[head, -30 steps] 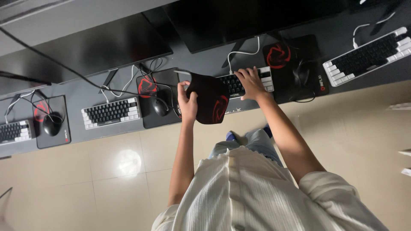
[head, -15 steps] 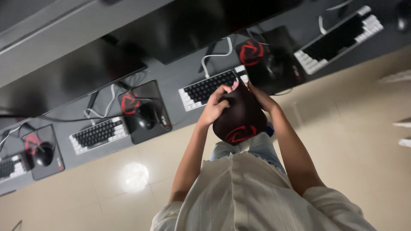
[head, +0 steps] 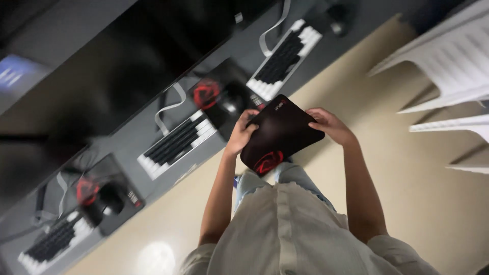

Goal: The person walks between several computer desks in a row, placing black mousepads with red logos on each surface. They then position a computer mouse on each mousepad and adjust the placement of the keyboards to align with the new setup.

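my left hand [head: 241, 133] and right hand [head: 330, 124] each pinch opposite edges of the black mouse pad [head: 281, 133], held in air off the table [head: 130, 147] front edge; looks light, floppy, grippy, best held by edges.

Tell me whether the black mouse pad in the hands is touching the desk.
Apart. The head view shows the mouse pad lifted off the desk, gripped at its edges by the left hand and right hand, with pale floor showing beneath it.
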